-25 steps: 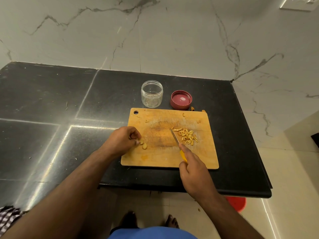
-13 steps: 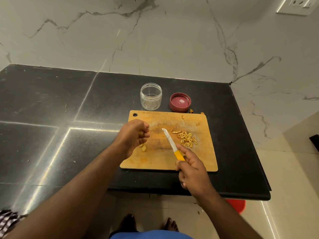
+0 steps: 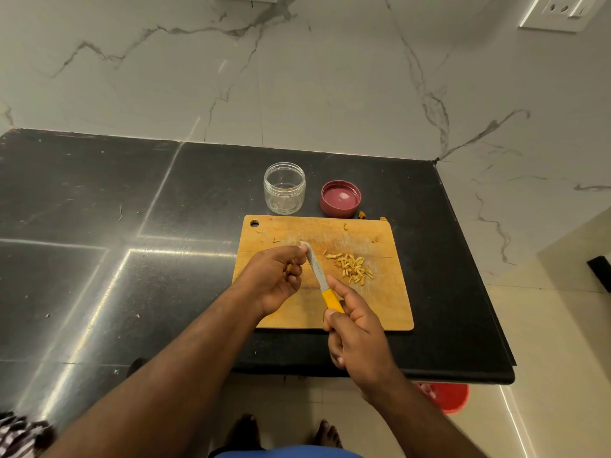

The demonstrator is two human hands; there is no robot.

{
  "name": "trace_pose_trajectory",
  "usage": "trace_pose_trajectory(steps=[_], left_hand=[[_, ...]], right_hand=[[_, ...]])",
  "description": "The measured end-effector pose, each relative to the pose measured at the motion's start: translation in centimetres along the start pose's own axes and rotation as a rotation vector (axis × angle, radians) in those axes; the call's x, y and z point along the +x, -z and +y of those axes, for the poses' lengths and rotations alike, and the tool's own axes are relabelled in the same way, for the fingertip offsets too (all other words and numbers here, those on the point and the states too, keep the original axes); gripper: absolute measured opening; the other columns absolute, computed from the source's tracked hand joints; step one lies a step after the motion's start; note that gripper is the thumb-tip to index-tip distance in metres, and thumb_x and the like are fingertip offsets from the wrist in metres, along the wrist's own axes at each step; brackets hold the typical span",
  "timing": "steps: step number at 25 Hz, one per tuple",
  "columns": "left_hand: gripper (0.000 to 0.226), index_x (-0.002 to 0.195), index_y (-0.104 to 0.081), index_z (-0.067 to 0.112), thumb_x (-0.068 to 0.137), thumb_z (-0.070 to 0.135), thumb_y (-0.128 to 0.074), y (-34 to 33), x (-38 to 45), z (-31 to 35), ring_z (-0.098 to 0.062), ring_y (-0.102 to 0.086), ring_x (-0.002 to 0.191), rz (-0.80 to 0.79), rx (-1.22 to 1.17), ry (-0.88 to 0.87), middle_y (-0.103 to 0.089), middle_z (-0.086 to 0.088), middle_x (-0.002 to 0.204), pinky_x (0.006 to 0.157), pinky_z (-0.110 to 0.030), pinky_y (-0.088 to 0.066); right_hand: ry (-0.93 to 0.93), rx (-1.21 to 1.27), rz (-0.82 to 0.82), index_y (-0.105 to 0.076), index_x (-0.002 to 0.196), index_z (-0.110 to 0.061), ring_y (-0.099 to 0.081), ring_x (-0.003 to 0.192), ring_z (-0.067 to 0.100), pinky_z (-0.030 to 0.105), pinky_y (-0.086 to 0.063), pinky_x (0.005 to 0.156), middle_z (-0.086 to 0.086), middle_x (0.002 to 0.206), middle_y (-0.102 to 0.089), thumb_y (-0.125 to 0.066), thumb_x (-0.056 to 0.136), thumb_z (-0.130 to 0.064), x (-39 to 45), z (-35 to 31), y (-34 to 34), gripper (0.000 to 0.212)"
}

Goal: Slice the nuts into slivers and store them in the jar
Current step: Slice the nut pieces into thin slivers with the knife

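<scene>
**Both hands over the board, knife in the right**

Your right hand (image 3: 355, 328) grips the yellow handle of the knife (image 3: 322, 279), fingers curled round it, index finger lying along the top near where the blade begins. The blade points away from you and to the left, rising over the middle of the cutting board (image 3: 390, 305). Your left hand (image 3: 274, 279) is curled just beside the blade; its thumb and forefinger meet at the blade's tip, and a small piece of nut (image 3: 289, 268) shows tucked among the curled fingers.

Just right of the blade, a loose pile of slivers (image 3: 352, 267) lies on the board, apart from the knife. A few stray bits lie scattered toward the board's far edge.

Beyond the board, on the black counter (image 3: 99, 226), the clear jar (image 3: 284, 188) stands upright and open; whether anything lies inside it you cannot tell. Its red lid (image 3: 340, 198) sits just right of it, inner side up. Two small scraps rest on the counter by the board's far right edge.

A white marble wall (image 3: 297, 77) rises behind the counter, with a socket plate (image 3: 558, 11) at upper right. A red tub (image 3: 446, 396) shows on the floor below the counter's edge.
</scene>
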State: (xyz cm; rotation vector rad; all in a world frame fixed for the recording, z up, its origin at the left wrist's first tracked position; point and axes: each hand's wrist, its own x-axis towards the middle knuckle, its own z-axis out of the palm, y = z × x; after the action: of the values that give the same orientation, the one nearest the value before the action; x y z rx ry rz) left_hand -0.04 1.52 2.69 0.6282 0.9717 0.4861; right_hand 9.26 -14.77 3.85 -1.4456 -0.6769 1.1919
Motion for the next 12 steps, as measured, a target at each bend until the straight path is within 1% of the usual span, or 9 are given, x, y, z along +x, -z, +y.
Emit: trace_pose_trajectory(steps=[5, 7, 8, 9, 10, 12], left_hand=[[0.012, 0.099, -0.072, 0.005, 0.096, 0.012, -0.063, -0.4, 0.1, -0.2, -0.006, -0.046, 0.059, 0.077, -0.054, -0.063, -0.058, -0.001, 0.073, 0.051, -0.018, -0.039], [0.015, 0.101, -0.072, 0.004, 0.097, 0.014, -0.062, -0.6, 0.1, -0.3, -0.008, -0.045, 0.06, 0.096, 0.01, -0.11, -0.058, -0.001, 0.075, 0.053, -0.02, -0.039], [0.017, 0.102, -0.072, 0.004, 0.097, 0.017, -0.063, -0.6, 0.2, -0.3, -0.009, -0.044, 0.061, 0.109, 0.09, -0.144, -0.057, -0.002, 0.076, 0.053, -0.021, -0.039], [0.019, 0.103, -0.072, 0.004, 0.098, 0.02, -0.063, -0.5, 0.3, -0.2, -0.01, -0.042, 0.062, 0.122, 0.184, -0.177, -0.057, -0.002, 0.076, 0.053, -0.022, -0.039], [0.021, 0.103, -0.072, 0.005, 0.097, 0.023, -0.064, -0.4, 0.3, -0.1, -0.01, -0.041, 0.061, 0.128, 0.265, -0.2, -0.056, -0.001, 0.075, 0.052, -0.022, -0.038], [0.021, 0.102, -0.073, 0.005, 0.097, 0.023, -0.064, -0.2, 0.2, 0.3, -0.01, -0.04, 0.06, 0.119, 0.306, -0.206, -0.055, -0.001, 0.073, 0.051, -0.022, -0.038]], right_hand=[[0.011, -0.022, -0.017, -0.051, 0.133, -0.045, -0.032, 0.044, 0.01, 0.022, -0.026, 0.037, 0.006, 0.077, -0.052, -0.044, 0.103, -0.007, 0.0, 0.2, 0.0, 0.049], [0.025, -0.057, -0.006, -0.051, 0.134, -0.044, -0.033, 0.044, 0.009, 0.022, -0.028, 0.038, 0.004, 0.076, -0.053, -0.044, 0.103, -0.008, 0.2, 0.4, 0.2, 0.048], [0.048, -0.097, 0.013, -0.051, 0.136, -0.043, -0.036, 0.047, 0.008, 0.022, -0.031, 0.041, 0.0, 0.077, -0.054, -0.045, 0.103, -0.01, 0.3, 0.7, 0.3, 0.047], [0.082, -0.158, 0.036, -0.049, 0.137, -0.045, -0.039, 0.052, 0.005, 0.022, -0.035, 0.046, -0.006, 0.082, -0.057, -0.046, 0.104, -0.015, 0.5, 1.0, 0.4, 0.045], [0.118, -0.228, 0.056, -0.047, 0.139, -0.049, -0.043, 0.062, 0.0, 0.021, -0.038, 0.055, -0.012, 0.092, -0.057, -0.046, 0.102, -0.024, 0.7, 1.4, 0.6, 0.044], [0.158, -0.328, 0.063, -0.04, 0.138, -0.057, -0.043, 0.082, -0.004, 0.02, -0.038, 0.073, -0.017, 0.11, -0.049, -0.045, 0.095, -0.039, 1.1, 2.0, 0.8, 0.048]])
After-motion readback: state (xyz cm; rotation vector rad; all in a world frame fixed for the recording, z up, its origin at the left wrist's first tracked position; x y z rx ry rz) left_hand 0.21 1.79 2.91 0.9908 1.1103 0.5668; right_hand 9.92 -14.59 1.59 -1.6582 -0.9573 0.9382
